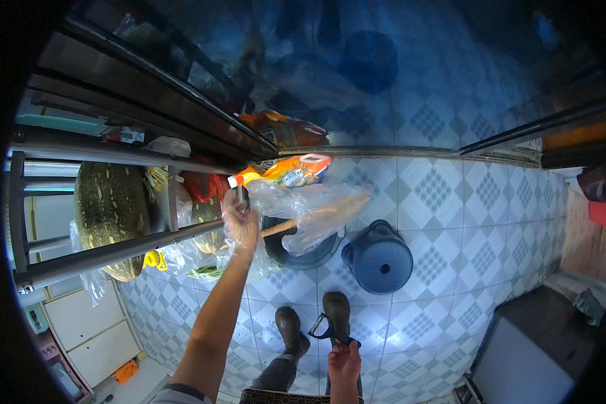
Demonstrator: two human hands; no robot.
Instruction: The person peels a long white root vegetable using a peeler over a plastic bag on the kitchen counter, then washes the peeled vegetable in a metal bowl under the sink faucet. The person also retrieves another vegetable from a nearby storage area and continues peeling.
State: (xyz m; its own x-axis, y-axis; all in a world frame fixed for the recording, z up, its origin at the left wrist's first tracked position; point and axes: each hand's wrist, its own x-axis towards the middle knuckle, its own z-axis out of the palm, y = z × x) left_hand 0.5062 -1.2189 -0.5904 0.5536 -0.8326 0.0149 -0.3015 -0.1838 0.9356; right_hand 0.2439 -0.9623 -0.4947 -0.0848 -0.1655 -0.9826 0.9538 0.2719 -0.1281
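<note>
My left hand (pixel 241 224), in a thin clear plastic covering, reaches to the end of a metal shelf rail, beside a clear plastic bag (pixel 315 204) with long brown roots or sticks inside. Whether its fingers hold the bag or something dark near the fingertips cannot be told. In my right hand (pixel 344 361), low in the view, is a dark Y-shaped peeler (pixel 333 333), its head pointing up and left. Behind the bag lies an orange and yellow detergent pouch (pixel 293 170). Under the bag stands a dark round basin (pixel 303 255).
A blue-grey plastic stool or upturned pot (pixel 384 260) stands on the tiled floor. The metal rack (pixel 111 255) on the left holds a large green squash (pixel 111 212) and bags. A dark glass door (pixel 373 65) lies ahead; a dark-topped cabinet (pixel 530 343) is at lower right.
</note>
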